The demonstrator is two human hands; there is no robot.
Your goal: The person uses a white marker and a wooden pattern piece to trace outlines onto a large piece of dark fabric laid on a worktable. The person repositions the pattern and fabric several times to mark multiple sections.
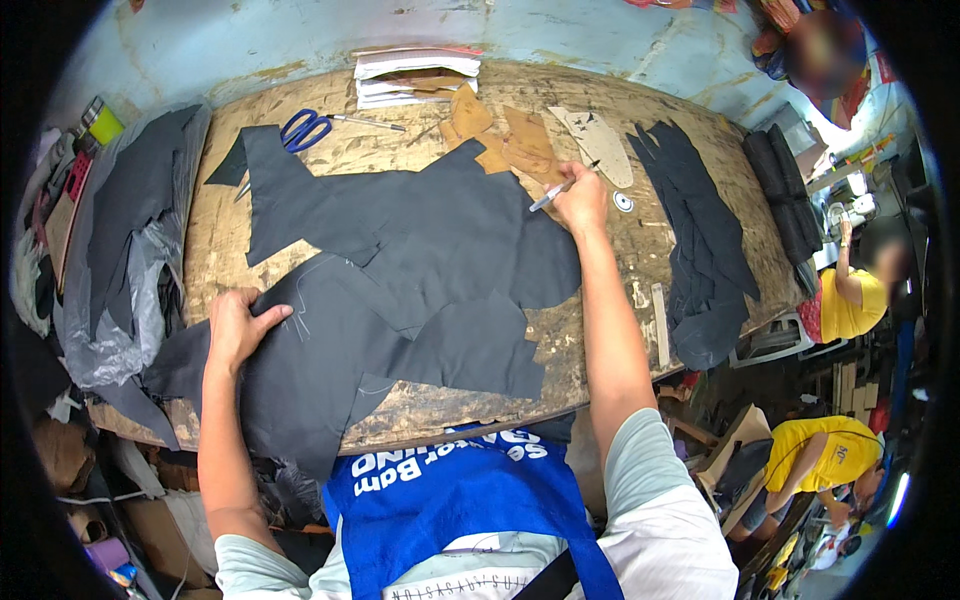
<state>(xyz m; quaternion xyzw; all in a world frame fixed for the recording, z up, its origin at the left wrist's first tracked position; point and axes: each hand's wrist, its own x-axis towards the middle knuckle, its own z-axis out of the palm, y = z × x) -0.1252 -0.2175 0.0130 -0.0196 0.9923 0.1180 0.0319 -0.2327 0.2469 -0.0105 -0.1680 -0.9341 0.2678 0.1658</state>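
Black fabric [430,230] in overlapping cut pieces spreads over the wooden table, with thin white drawn lines on the near left part. At its left edge my left hand [238,325] grips the cloth, thumb laid on top and fingers curled. My right hand [583,205] is closed around a slim pale pen [550,194], above the table just beyond the fabric's far right side. Beside that hand lie tan pattern pieces [527,140] and a cream pattern piece [598,145]. A small white disc [623,202] rests to its right.
Blue-handled scissors [305,130], partly under the cloth, and another pen [365,123] lie at the back. A paper stack [415,80] stands near the wall. Black strips [695,240] pile on the right; plastic-wrapped fabric [135,240] sits left. Two people in yellow [850,305] work at the right.
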